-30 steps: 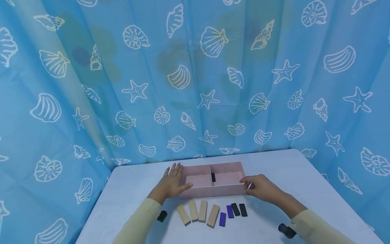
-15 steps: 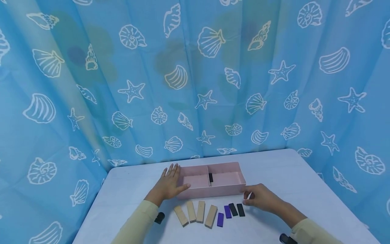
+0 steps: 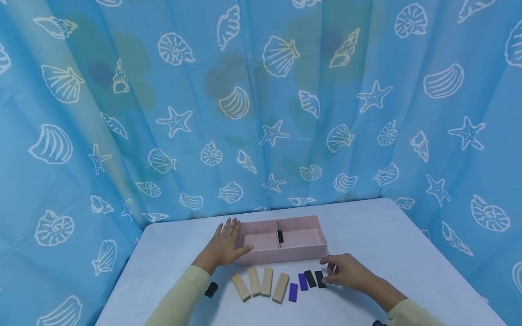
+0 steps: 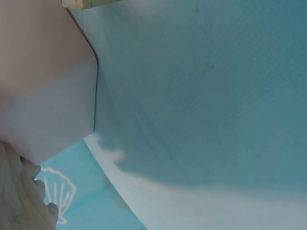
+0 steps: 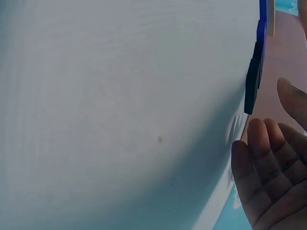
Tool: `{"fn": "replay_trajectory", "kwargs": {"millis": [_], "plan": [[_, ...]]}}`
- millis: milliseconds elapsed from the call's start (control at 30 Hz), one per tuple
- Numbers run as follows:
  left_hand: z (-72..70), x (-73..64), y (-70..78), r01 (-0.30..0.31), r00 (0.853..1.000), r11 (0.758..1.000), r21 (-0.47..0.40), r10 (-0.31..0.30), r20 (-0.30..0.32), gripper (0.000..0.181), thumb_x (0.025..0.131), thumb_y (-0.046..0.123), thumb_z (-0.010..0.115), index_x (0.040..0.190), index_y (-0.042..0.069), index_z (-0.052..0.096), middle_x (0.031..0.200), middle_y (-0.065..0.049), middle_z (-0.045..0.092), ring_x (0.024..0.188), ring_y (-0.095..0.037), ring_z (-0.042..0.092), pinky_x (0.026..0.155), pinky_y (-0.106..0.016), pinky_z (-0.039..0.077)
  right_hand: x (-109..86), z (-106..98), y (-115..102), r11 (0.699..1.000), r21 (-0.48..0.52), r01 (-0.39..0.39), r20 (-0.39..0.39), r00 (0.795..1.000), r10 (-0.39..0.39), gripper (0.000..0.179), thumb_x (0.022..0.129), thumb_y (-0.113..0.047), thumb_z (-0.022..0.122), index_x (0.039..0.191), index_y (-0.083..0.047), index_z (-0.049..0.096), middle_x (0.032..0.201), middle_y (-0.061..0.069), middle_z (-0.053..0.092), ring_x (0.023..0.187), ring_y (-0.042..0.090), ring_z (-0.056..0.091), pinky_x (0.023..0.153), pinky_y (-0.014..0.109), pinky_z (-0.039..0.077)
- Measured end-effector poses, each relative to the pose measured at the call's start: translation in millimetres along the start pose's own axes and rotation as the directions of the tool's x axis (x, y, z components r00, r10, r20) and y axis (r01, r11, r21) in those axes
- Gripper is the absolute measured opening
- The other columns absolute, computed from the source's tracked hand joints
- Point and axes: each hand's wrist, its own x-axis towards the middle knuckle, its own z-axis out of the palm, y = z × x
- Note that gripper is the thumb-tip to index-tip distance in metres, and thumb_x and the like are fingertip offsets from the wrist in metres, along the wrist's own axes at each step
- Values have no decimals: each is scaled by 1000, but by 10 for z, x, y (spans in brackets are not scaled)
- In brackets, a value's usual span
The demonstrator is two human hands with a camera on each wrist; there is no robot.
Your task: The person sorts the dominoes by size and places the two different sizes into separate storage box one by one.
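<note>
A pink two-compartment box [image 3: 285,256] stands on the table. My left hand [image 3: 223,246] rests with spread fingers at its left end, thumb over the front rim. In the left wrist view, the fingers [image 4: 24,191] show beside the box wall [image 4: 53,100]. My right hand [image 3: 346,271], fingers loosely bent, hovers by the rightmost black block [image 3: 319,277]. From the right wrist, a small gap separates the fingertips [image 5: 258,127] from that block [image 5: 251,88]. Beside it lie another black block [image 3: 310,279] and two purple blocks [image 3: 303,281]. Neither hand holds anything.
Several light wooden blocks [image 3: 267,281] lie in front of the box. A small black piece [image 3: 280,237] sits inside, against the divider. A blue shell-print curtain [image 3: 261,136] hangs behind the white table [image 3: 367,226].
My right hand has left the box's right corner and come down toward the black blocks. My left hand stays at the box; the whole view shifts slightly.
</note>
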Motion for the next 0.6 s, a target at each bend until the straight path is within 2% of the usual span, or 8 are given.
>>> {"fn": "replay_trajectory", "kwargs": {"millis": [167, 400, 600], "plan": [[-9, -6, 5, -2, 1000, 1000, -10, 2, 7, 111, 82, 86, 18, 155, 3, 15, 161, -13, 11, 147, -29, 4, 116, -50, 6, 12, 36, 10, 1000, -24, -14, 11, 1000, 14, 46, 76, -29, 83, 116, -13, 67, 75, -8, 57, 67, 13, 53, 58, 29, 46], [-4, 9, 15, 12, 1000, 1000, -25, -12, 21, 98, 90, 74, 33, 155, 3, 13, 161, -13, 9, 147, -29, 2, 116, -50, 4, 47, 75, 40, 998, -50, -33, 23, 999, 34, 51, 76, -34, 83, 120, -13, 66, 74, -7, 57, 66, 12, 53, 61, 30, 45], [2, 10, 9, 16, 1000, 1000, -27, -16, 16, 97, 91, 73, 34, 156, 3, 13, 161, -12, 10, 147, -29, 2, 116, -50, 4, 57, 98, 43, 999, -45, 1, 31, 1000, 0, 49, 75, -28, 84, 119, -12, 67, 72, -7, 57, 65, 13, 53, 60, 29, 45]]}}
